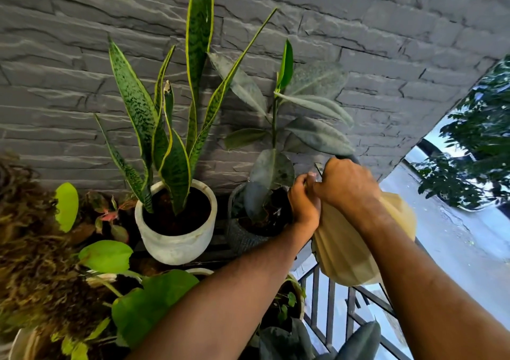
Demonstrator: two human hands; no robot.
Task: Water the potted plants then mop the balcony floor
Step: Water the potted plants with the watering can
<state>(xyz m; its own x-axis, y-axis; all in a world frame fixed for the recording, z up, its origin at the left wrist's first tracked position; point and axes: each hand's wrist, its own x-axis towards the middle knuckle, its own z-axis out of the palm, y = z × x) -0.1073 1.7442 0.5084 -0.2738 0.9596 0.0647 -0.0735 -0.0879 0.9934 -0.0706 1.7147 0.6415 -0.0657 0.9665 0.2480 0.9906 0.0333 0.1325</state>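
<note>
A cream ribbed watering can is held tilted over a dark grey pot that holds a rubber plant with dusty leaves. My right hand is shut on the can's dark handle at the top. My left hand grips the can's front near the spout, right above the dark pot's soil. The spout itself is hidden behind my hands. To the left stands a white pot with a tall snake plant in dark soil.
A grey stone wall is behind the plants. Several leafy plants crowd the lower left, with a dry brown one at the far left. A dark metal railing runs at lower right, with a street and trees beyond.
</note>
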